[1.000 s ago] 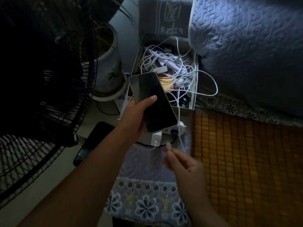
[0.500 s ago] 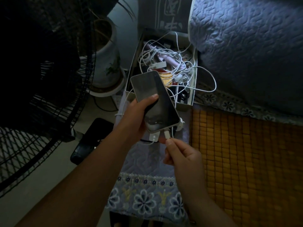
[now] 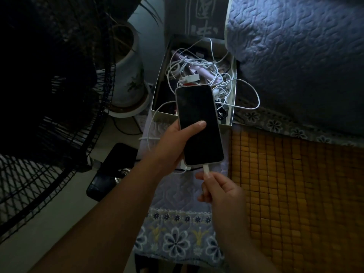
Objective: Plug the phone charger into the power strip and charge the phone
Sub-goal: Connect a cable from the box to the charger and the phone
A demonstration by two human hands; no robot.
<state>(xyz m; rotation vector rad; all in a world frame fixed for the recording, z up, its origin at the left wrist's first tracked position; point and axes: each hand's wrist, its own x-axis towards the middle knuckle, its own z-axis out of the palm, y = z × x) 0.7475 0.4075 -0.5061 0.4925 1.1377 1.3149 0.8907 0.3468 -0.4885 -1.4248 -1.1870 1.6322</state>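
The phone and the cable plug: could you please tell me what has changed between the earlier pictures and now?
The right hand raised the white cable plug up to the phone's bottom edge, closing the earlier gap. The left hand straightened the phone. Both grips are unchanged; the screen stays dark.

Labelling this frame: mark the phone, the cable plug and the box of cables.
phone [image 3: 199, 125], head view, dark screen.
cable plug [image 3: 206, 169], head view, white shell.
box of cables [image 3: 157, 91], head view, left wall.

The phone [image 3: 199, 125] sits in the left hand [image 3: 171, 148], in front of the box [image 3: 233, 107] of cables [image 3: 206, 73]; the right hand [image 3: 220, 192] is below it, the fan [image 3: 49, 115] far left, the mat [image 3: 295, 194] right.
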